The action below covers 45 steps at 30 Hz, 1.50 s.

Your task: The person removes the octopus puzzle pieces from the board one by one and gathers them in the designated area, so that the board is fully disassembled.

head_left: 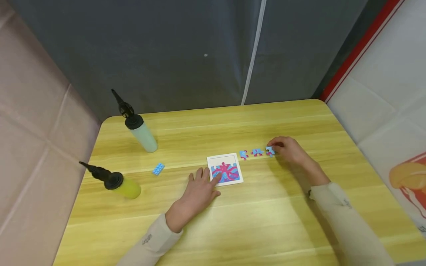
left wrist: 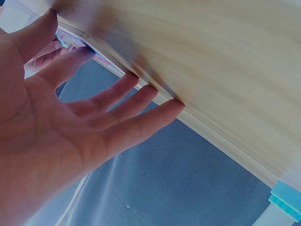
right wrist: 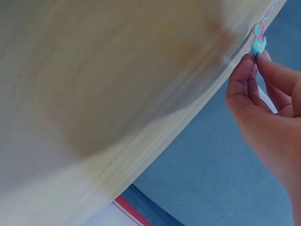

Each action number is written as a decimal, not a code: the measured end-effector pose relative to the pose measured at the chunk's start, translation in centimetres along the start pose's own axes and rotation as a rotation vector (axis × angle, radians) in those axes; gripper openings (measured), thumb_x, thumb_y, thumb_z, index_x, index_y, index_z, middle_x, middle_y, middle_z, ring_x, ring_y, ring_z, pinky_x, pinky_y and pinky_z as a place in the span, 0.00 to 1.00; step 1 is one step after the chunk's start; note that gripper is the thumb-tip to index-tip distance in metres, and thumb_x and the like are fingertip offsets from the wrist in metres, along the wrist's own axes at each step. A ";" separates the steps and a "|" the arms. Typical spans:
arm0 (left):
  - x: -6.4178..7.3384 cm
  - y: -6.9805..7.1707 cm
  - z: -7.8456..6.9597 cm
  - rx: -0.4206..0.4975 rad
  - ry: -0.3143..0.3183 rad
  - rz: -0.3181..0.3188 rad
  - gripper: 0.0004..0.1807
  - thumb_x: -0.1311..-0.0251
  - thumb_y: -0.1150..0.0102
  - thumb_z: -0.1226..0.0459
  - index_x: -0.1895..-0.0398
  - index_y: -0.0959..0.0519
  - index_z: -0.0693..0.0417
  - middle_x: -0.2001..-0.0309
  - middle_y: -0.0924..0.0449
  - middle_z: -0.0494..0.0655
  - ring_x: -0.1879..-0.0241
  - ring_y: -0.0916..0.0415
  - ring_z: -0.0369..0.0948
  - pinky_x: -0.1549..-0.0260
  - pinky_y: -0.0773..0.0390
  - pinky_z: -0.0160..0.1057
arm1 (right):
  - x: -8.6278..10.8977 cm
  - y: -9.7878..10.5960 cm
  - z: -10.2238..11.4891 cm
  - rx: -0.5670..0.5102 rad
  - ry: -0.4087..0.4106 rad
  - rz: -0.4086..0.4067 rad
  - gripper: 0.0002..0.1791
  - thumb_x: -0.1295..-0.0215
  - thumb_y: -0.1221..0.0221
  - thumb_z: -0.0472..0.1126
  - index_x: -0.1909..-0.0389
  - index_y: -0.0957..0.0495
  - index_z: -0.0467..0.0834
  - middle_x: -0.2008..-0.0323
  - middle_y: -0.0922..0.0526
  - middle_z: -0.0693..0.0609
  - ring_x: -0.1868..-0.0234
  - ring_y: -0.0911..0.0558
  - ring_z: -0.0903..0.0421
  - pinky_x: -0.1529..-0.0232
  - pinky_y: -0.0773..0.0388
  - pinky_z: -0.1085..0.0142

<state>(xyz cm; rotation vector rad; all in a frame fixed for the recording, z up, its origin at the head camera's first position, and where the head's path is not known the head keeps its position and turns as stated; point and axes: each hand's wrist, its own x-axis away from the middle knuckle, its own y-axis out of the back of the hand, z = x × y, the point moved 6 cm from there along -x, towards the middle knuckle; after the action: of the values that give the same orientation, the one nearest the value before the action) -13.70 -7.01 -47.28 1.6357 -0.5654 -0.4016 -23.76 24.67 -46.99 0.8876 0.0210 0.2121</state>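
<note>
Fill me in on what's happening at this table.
A person has both hands on a jigsaw. The left hand touches the white puzzle tray, whose lower part is filled and whose top is bare. The right hand pinches the rightmost loose piece in its fingers; two other loose pieces lie between it and the tray.

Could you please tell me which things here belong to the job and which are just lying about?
Seemingly the job:
puzzle tray, touched by the left hand
puzzle piece pinched by the right hand
two loose pieces

Seemingly unrelated:
blue block
pale green bottle
yellow bottle
</note>
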 end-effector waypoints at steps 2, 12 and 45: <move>0.1 0.0 0.0 -0.001 0.004 0.003 0.31 0.31 0.39 0.46 0.27 0.26 0.43 0.43 0.28 0.62 0.38 0.30 0.62 0.45 0.24 0.66 | -0.1 -0.1 -0.1 0.005 0.000 0.007 0.12 0.23 0.46 0.33 0.51 0.15 0.37 0.49 0.14 0.37 0.49 0.19 0.44 0.45 0.23 0.52; 0.1 -0.2 -0.2 -0.010 -0.007 0.002 0.31 0.31 0.38 0.46 0.28 0.26 0.43 0.41 0.29 0.62 0.38 0.30 0.61 0.45 0.24 0.66 | 0.1 -0.4 -0.8 0.010 -0.022 0.026 0.11 0.23 0.47 0.31 0.51 0.16 0.37 0.49 0.14 0.37 0.47 0.19 0.42 0.42 0.24 0.47; 0.3 -0.8 -0.3 0.001 0.003 0.045 0.21 0.32 0.36 0.50 0.39 0.26 0.40 0.37 0.28 0.71 0.33 0.30 0.69 0.43 0.24 0.70 | 0.4 -5.6 7.0 -0.034 0.173 0.038 0.07 0.27 0.40 0.32 0.54 0.15 0.39 0.58 0.14 0.46 0.62 0.21 0.55 0.60 0.22 0.64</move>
<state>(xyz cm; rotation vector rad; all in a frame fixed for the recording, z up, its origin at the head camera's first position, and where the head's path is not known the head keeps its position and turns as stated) -13.14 -6.89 -48.03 1.6212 -0.5998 -0.3656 -21.60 15.94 -46.89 0.8340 0.1606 0.3232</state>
